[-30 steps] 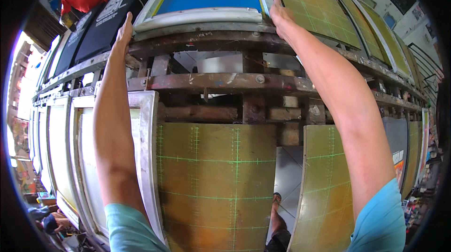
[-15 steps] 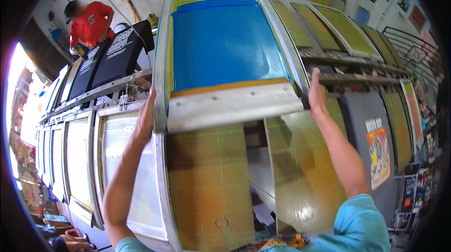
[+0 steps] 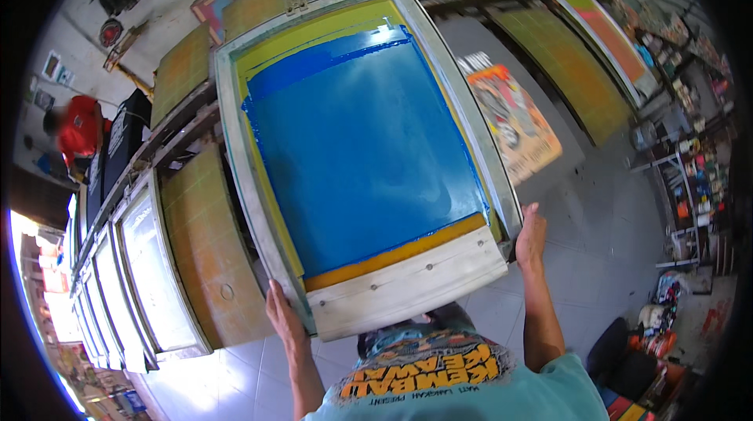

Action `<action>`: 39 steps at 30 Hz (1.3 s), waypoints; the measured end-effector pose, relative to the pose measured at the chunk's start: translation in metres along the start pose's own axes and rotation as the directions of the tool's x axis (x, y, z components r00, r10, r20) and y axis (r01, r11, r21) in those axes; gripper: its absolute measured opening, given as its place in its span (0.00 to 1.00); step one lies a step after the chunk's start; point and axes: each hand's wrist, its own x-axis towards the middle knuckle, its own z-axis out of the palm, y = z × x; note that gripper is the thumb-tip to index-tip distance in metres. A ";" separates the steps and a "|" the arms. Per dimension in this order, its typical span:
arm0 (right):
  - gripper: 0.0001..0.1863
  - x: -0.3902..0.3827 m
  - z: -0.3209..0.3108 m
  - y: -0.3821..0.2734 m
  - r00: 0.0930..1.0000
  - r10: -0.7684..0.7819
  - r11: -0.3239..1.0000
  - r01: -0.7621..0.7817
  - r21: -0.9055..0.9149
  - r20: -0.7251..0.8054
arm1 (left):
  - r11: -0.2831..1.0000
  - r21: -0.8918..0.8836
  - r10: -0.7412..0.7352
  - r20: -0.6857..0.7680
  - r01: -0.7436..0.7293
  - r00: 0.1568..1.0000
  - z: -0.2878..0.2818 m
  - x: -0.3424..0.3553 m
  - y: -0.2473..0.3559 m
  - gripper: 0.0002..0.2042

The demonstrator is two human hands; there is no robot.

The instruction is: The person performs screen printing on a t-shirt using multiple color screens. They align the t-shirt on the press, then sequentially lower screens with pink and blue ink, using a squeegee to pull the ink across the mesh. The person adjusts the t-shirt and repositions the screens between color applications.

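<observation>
A metal screen-printing frame [image 3: 232,99] with blue ink [image 3: 365,146] over yellowish mesh fills the middle of my view. A pale squeegee [image 3: 404,272] with an amber blade lies across its near end. My left hand [image 3: 286,311] is closed on the frame's lower left side. My right hand [image 3: 531,233] grips its lower right edge. Just beyond the frame's right side is a grey board [image 3: 569,150] with a colourful printed picture [image 3: 522,127] on it, partly hidden by the frame.
Olive boards [image 3: 561,68] and upright screens [image 3: 149,264] line the racks around me. A person in red [image 3: 82,127] stands at the left beside black boards [image 3: 118,154]. Tiled floor [image 3: 572,280] shows below. A cluttered metal shelf [image 3: 678,201] stands at the right.
The blue-inked frame has come off the far rail toward me, held in both hands. My view has swung right along the racks, and the printed grey board now sits just beside the frame.
</observation>
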 end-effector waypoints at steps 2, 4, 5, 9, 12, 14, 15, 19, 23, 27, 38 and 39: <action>0.38 0.001 -0.056 0.031 1.000 0.019 1.000 -0.019 0.001 0.003 | 1.000 0.018 0.011 -0.003 -0.011 1.000 0.043 -0.054 -0.011 0.21; 0.38 0.010 -0.110 0.066 0.999 0.031 0.996 -0.029 -0.084 0.013 | 0.999 -0.005 -0.035 0.038 0.036 0.999 0.076 -0.101 -0.017 0.22; 0.38 0.020 -0.135 0.077 0.999 0.044 0.996 -0.044 -0.079 -0.002 | 0.998 -0.011 -0.063 0.049 0.064 0.997 0.095 -0.117 -0.027 0.23; 0.38 0.058 -0.189 0.107 0.994 0.106 0.991 -0.105 -0.087 0.006 | 0.997 0.075 -0.035 0.091 0.028 0.995 0.156 -0.156 -0.042 0.25; 0.39 0.105 -0.215 0.120 0.996 0.087 0.990 -0.084 -0.118 0.019 | 0.995 0.092 -0.040 0.112 0.030 0.993 0.209 -0.185 -0.035 0.27; 0.39 0.143 -0.215 0.141 0.997 0.072 0.989 -0.066 -0.131 0.040 | 0.996 0.092 -0.029 0.110 0.019 0.994 0.236 -0.185 -0.043 0.27; 0.40 0.166 -0.213 0.161 0.996 0.069 0.987 -0.061 -0.146 0.052 | 0.997 0.072 -0.038 0.116 0.030 0.993 0.254 -0.186 -0.043 0.27; 0.39 0.243 -0.203 0.161 0.989 0.019 0.996 -0.006 -0.091 0.145 | 0.999 -0.021 -0.037 0.054 0.038 0.998 0.317 -0.183 -0.039 0.26; 0.41 0.289 -0.205 0.174 0.971 0.127 0.989 -0.108 -0.103 0.204 | 0.998 0.042 -0.057 0.035 0.056 0.998 0.354 -0.184 -0.032 0.26; 0.44 0.317 -0.201 0.169 0.947 0.132 0.991 -0.120 -0.058 0.292 | 0.998 0.037 -0.053 -0.035 0.054 0.998 0.368 -0.177 -0.037 0.26; 0.37 0.320 -0.213 0.170 0.935 0.066 0.991 -0.102 0.085 0.349 | 0.946 0.302 -0.096 -0.088 0.118 0.992 0.376 -0.165 -0.049 0.24; 0.35 0.322 -0.210 0.178 0.935 0.059 0.988 -0.105 0.113 0.350 | 0.951 0.276 -0.114 -0.102 0.138 0.988 0.378 -0.167 -0.051 0.23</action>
